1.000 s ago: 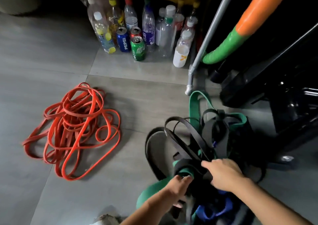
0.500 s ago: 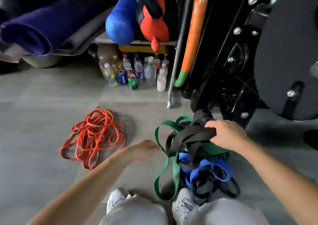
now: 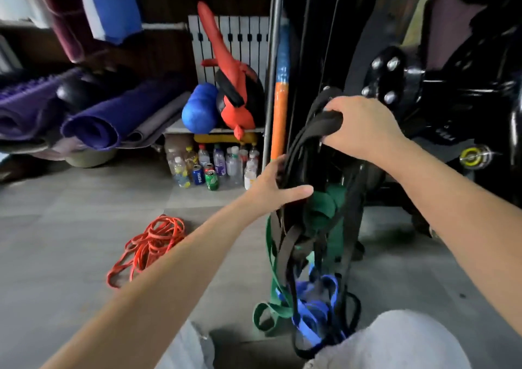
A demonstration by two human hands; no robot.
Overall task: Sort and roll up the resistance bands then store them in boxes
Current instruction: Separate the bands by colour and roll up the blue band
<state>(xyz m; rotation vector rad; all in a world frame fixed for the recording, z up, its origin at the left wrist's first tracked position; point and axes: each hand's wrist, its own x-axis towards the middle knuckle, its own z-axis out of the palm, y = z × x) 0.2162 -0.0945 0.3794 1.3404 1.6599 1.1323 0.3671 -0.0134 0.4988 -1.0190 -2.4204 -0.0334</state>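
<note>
Mats, rolled and purple, lie stacked at the far left. Nearer, on the grey floor, a loose heap of orange bands lies well apart from the other bands. Behind it, bottles and cans stand in a cluster under a low shelf that carries a blue roller and a red bag. The left hand is spread, thumb pointing right, its straight fingers against the hanging strands from the left side. Those strands form a tangled bundle. Black bands run from the top down. A green band is caught among them at mid-height and trails to the floor. Blue bands lie bunched at the bottom, just beside the person's right knee. The right hand is curled round the top of the black bands, holding the bundle up in front of a black machine.
</note>
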